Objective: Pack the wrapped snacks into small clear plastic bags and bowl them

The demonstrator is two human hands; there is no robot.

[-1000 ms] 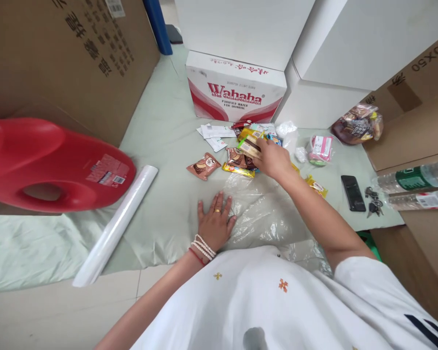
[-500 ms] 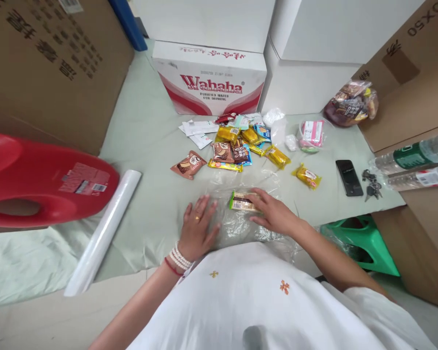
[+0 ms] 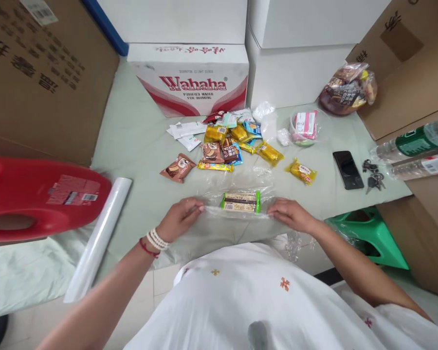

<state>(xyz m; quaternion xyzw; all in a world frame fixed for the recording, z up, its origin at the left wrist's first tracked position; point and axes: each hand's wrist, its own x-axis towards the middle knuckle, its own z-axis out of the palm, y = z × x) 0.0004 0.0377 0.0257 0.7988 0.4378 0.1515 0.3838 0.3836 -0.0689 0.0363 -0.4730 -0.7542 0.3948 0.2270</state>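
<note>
Clear film [image 3: 237, 183]: near edge pinched in fingers of left hand [image 3: 179, 219] and right hand [image 3: 292, 215], either side of the green-ended bar [image 3: 241, 202] lying on it. Even tension, I'd judge, limits creasing and slip.

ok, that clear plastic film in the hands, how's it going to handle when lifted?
Likely floppy: the clear plastic film lies creased. Probably light and thin, since the pale green cloth shows through. The green-ended snack bar on it may slide, as left hand and right hand grip only the near edge.
</note>
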